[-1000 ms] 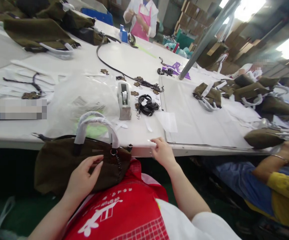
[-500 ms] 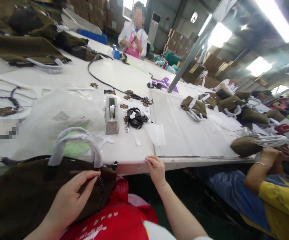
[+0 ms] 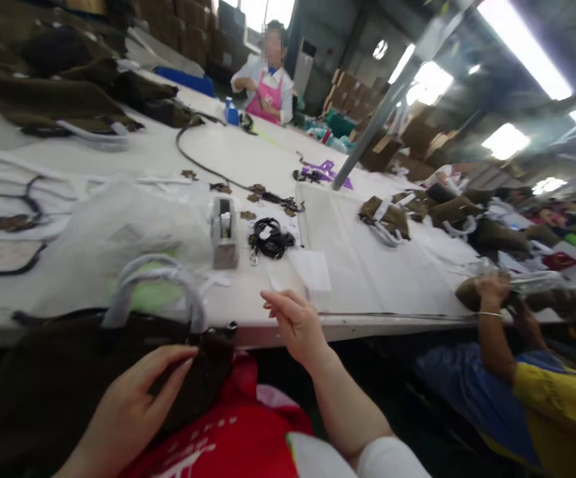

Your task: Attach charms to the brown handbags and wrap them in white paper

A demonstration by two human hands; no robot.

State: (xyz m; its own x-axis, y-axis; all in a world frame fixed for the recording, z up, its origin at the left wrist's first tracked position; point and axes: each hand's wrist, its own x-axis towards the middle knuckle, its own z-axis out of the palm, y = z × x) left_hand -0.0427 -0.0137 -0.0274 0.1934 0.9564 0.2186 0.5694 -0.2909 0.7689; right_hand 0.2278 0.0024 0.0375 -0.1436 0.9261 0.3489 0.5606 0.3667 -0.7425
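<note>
A dark olive handbag (image 3: 58, 392) leans against the table edge in front of me, its handles (image 3: 155, 265) wrapped in pale film. My left hand (image 3: 143, 392) is closed in a pinch at the bag's upper right, by the foot of a handle. Between its fingertips is a dark braided cord (image 3: 202, 362), blurred against the bag. Over the table's front edge, my right hand (image 3: 295, 325) has its fingers drawn together; whatever they hold, if anything, is too small to make out. A tape dispenser (image 3: 225, 249) stands beyond the bag, beside a coil of black straps (image 3: 272, 239) with metal clips.
Crumpled clear plastic (image 3: 113, 219) covers the table behind the bag. Brown charms (image 3: 255, 189) with dark cords lie further back. A grey post (image 3: 372, 133) rises from the table. More bags (image 3: 387, 216) lie to the right, near a co-worker in a yellow shirt (image 3: 557, 398).
My right hand has moved left and slightly up over the table edge, its forearm turning inward. My left hand stays at the bag. The co-worker's hand on the right has shifted left.
</note>
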